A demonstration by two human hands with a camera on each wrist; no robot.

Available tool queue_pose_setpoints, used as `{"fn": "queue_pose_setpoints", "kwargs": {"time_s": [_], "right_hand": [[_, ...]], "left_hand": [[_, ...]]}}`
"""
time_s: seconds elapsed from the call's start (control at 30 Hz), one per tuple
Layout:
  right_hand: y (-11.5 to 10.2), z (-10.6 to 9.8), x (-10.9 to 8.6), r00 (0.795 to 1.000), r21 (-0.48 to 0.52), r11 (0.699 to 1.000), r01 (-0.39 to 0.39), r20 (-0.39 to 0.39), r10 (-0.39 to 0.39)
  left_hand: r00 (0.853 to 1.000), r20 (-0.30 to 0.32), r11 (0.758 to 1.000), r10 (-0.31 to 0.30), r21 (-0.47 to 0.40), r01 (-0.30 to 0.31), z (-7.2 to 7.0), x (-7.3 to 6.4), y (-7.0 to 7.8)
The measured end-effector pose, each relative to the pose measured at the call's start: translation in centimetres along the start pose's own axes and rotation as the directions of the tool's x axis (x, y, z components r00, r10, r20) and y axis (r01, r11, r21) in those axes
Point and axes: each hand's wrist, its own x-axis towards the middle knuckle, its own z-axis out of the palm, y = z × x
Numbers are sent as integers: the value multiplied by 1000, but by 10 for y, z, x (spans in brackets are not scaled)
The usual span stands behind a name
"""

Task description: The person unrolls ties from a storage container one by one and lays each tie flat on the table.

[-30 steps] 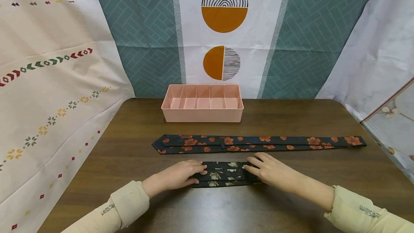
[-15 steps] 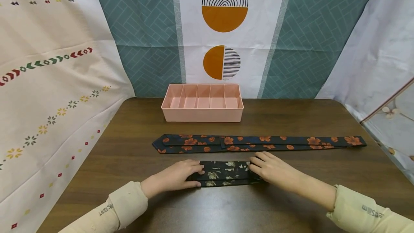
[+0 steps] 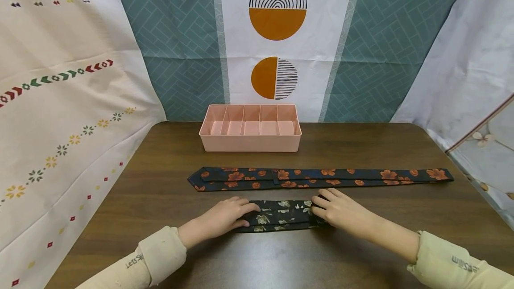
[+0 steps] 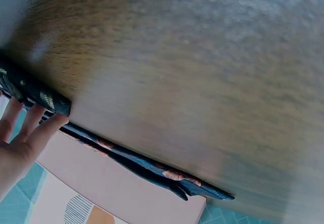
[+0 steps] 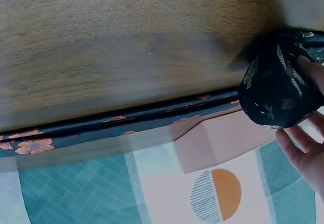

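Note:
A black necktie with pale flowers (image 3: 281, 215) lies folded on the table, close to the person. At its left end is the left hand (image 3: 222, 218), its thumb near the front edge and its index finger over the top; the left wrist view shows fingertips along the edge of the dark fabric (image 4: 48, 96). The right hand (image 3: 341, 211) grips the other end. In the right wrist view that end bulges as a rounded fold (image 5: 276, 90), with the thumb on one side and fingers on the other. A second dark necktie with orange flowers (image 3: 329, 177) stretches out behind it.
A pink box with several compartments (image 3: 250, 143) stands at the back of the brown wooden table (image 3: 361, 146). Patterned cloths hang behind it and on both sides, including a teal and white one (image 3: 184, 57).
The left hand shifts slightly on the left end, its index finger reaching further over the fabric. The right hand has moved a little to the right, baring more of the black necktie.

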Motion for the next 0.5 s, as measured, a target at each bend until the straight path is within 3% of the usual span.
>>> {"fn": "queue_pose_setpoints", "kwargs": {"time_s": [0.13, 0.5], "right_hand": [[1, 0, -2, 1000, 19, 1000, 5, 1, -5], [2, -3, -8, 998, 41, 998, -41, 43, 39]], "left_hand": [[999, -8, 998, 37, 43, -37, 0, -1, 1], [999, 5, 998, 39, 40, -39, 0, -5, -5]]}}
